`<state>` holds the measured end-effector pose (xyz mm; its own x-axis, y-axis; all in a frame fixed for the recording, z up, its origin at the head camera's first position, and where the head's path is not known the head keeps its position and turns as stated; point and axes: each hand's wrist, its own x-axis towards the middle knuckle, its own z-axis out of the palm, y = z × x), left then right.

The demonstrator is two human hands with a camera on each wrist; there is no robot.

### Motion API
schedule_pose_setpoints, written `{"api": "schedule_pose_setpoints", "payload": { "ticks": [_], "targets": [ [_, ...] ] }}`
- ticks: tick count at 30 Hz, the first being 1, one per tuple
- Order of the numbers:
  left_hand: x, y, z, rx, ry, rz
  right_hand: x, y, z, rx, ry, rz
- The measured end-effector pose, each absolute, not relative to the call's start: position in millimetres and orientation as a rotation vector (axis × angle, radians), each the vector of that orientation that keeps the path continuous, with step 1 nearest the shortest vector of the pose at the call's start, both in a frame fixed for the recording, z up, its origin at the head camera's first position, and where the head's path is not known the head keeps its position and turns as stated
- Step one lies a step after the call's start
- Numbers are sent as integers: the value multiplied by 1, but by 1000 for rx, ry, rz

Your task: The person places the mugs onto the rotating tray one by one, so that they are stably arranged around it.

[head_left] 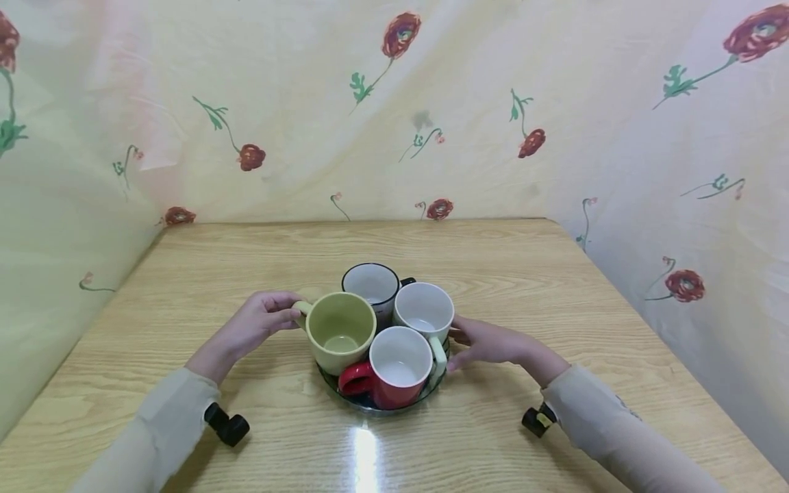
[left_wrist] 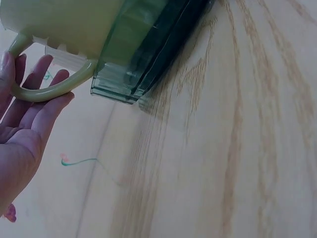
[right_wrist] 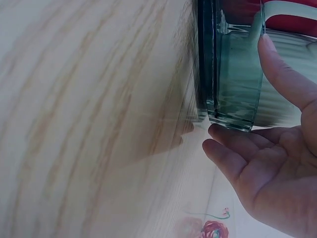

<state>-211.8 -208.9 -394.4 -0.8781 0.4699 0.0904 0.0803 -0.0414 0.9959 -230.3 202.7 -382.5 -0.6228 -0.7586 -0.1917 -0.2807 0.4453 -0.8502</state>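
Observation:
Four mugs crowd together, upright, in a round clear glass dish (head_left: 351, 402). At its left side, my left hand (head_left: 266, 318) holds the handle of the yellow-green mug (head_left: 333, 355), thumb and fingers around the loop in the left wrist view. My right hand (head_left: 493, 342) is at the dish's right side beside the ribbed pale green mug (head_left: 424, 309). In the right wrist view, its thumb reaches the dish rim and its fingers extend beside the glass wall. Nearest me sits a red mug (head_left: 397, 393) with a white inside; behind is a black-rimmed mug (head_left: 372, 282).
A light wood-grain table (head_left: 259, 253) carries the dish near its middle. Cloth printed with red flowers (head_left: 296, 103) hangs behind the table and along both sides. Small black devices (head_left: 231, 428) show under both wrists.

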Motion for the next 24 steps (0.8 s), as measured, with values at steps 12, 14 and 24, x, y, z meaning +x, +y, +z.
{"api": "schedule_pose_setpoints", "payload": {
  "ticks": [12, 14, 24],
  "targets": [
    [-217, -201, -388, 571, 2077, 1794, -230, 205, -383, -865, 2115, -1109],
    [-218, -200, -388, 557, 2086, 1780, -230, 205, -384, -865, 2114, -1113],
    [-229, -196, -386, 538, 2080, 1672, -231, 205, -383, -861, 2107, -1129]
  ]
}}
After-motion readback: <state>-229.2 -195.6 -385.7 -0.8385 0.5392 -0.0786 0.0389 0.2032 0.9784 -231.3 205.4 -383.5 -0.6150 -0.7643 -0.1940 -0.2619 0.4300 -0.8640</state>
